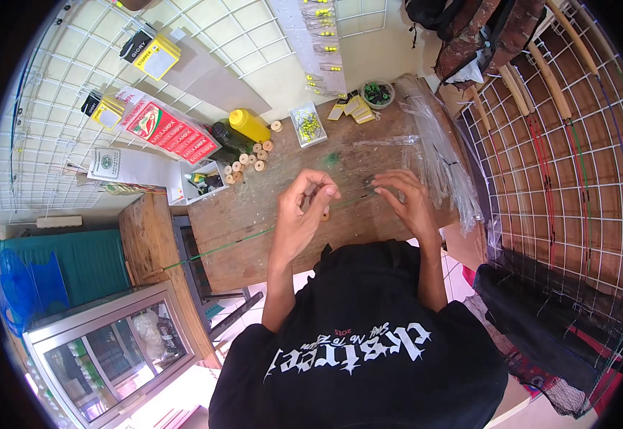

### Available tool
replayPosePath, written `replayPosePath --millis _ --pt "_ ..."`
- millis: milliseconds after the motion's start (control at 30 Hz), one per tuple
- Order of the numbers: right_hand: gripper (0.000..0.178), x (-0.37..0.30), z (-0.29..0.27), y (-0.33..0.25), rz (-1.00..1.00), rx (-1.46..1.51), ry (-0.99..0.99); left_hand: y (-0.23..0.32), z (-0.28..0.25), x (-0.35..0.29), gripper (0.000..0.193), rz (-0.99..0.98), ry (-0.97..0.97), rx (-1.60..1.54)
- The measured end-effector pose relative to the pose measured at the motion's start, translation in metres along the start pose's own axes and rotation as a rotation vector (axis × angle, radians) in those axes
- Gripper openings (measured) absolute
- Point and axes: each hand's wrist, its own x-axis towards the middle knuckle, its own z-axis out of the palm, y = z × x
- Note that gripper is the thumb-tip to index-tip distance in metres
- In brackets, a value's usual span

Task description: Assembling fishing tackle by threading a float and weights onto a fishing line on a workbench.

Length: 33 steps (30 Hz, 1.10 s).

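Over the wooden table my left hand [303, 204] is closed, thumb and index finger pinched together. What it holds, if anything, is too small to make out. To its right, my right hand [410, 204] has bent fingers with thumb and fingertips close together, and a small dark bit shows by the tips. A thin green line [236, 244] stretches from the left side across the table, passing by my left hand toward my right fingertips. Whether either hand grips it I cannot tell. A small round wooden piece [325, 214] lies just below my left hand.
On the wooden table [233, 261] are wooden spools [260, 165], a yellow bottle [248, 126], a white tray of yellow-green beads [310, 127], a bowl of dark pieces [377, 94], yellow packets [358, 109] and clear plastic sleeves [433, 143]. Wire grids [576, 157] rise on both sides.
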Motion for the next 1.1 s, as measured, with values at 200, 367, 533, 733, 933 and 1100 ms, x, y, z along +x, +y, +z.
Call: replayPosePath --millis 200,367,533,733,933,1100 --pt "0.014 0.0 0.002 0.011 0.11 -0.018 -0.048 -0.004 -0.01 0.0 0.009 0.067 0.047 -0.114" --pt "0.017 -0.009 0.004 0.051 0.188 -0.005 -0.009 -0.006 -0.019 0.002 0.008 0.092 0.142 -0.142" --pt "0.017 -0.022 0.007 0.099 0.305 0.044 0.052 -0.012 -0.028 0.004 0.009 0.104 0.227 -0.156" --pt "0.017 -0.029 -0.001 0.127 0.32 -0.156 -0.006 -0.033 -0.041 0.002 0.013 0.079 0.372 -0.06" --pt "0.018 -0.025 -0.01 0.114 0.273 -0.197 -0.051 -0.061 -0.05 -0.015 0.016 -0.196 0.385 0.894" --pt "0.018 -0.021 -0.015 0.107 0.192 -0.199 -0.046 -0.088 -0.036 -0.015 0.025 -0.174 0.192 0.917"
